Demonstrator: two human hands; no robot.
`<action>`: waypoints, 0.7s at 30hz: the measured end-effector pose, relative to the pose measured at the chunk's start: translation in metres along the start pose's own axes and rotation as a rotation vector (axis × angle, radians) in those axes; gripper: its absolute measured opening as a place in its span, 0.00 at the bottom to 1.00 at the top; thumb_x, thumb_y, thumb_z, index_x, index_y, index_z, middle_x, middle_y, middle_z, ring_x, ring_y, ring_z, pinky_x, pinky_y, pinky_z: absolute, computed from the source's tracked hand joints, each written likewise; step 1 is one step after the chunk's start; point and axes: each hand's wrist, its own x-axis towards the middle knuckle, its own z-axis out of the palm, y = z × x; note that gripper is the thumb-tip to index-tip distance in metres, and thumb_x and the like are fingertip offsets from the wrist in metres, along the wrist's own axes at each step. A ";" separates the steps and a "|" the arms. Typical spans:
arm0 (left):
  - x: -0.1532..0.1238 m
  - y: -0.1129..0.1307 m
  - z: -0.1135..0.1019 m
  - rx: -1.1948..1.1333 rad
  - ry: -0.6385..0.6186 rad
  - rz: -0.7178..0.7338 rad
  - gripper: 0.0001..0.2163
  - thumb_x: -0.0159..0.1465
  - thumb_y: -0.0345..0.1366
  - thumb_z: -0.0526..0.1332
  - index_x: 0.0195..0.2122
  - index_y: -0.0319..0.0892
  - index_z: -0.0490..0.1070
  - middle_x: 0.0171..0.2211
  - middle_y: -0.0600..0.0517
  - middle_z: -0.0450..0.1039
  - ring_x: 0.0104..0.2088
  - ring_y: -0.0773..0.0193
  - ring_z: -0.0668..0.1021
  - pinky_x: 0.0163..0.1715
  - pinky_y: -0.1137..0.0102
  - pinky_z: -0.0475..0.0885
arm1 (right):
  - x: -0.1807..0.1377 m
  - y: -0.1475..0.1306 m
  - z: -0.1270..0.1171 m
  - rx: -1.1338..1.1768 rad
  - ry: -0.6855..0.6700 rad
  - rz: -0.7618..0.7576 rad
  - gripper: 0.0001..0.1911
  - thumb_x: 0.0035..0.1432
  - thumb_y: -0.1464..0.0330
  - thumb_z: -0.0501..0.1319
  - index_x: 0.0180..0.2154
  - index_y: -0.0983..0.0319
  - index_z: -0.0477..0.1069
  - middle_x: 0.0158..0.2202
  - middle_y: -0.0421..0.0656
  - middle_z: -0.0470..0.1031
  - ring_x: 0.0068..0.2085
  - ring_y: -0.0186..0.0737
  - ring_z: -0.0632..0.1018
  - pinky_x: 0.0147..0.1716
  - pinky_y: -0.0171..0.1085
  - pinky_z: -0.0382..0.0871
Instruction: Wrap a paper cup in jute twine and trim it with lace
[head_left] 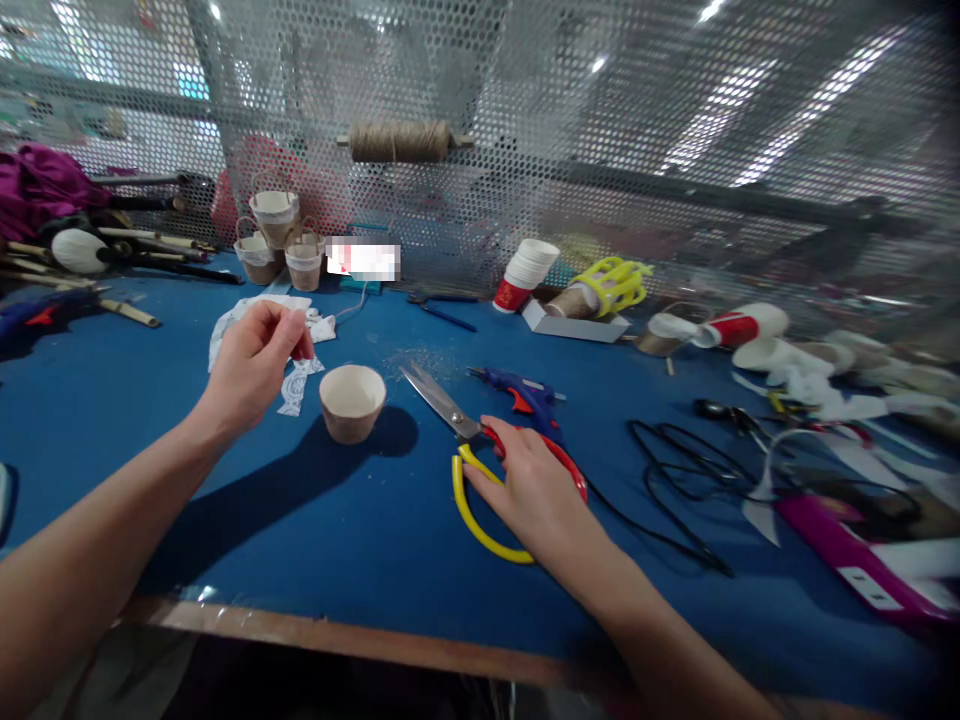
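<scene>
My left hand is raised just above the blue table, its fingers pinched on a strip of white lace that hangs down to the table. A small brown paper cup stands upright just right of that hand. My right hand lies over the handles of scissors with one yellow and one red loop. Its fingers curl onto the loops, and the steel blades point up-left toward the cup. A blue glue gun lies just behind the scissors.
Little cup baskets stand at the back left before a perforated metal screen with a twine spool. Stacked red-and-white cups, a yellow plastic piece, black cables, more cups and white scraps crowd the right. The table's wooden front edge runs below.
</scene>
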 end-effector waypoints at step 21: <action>0.008 -0.015 -0.005 0.386 -0.187 -0.101 0.07 0.55 0.36 0.57 0.21 0.42 0.63 0.16 0.55 0.67 0.17 0.69 0.68 0.19 0.73 0.61 | 0.006 -0.015 -0.018 -0.312 -0.232 0.005 0.16 0.55 0.63 0.60 0.43 0.67 0.70 0.33 0.51 0.73 0.34 0.49 0.77 0.28 0.40 0.70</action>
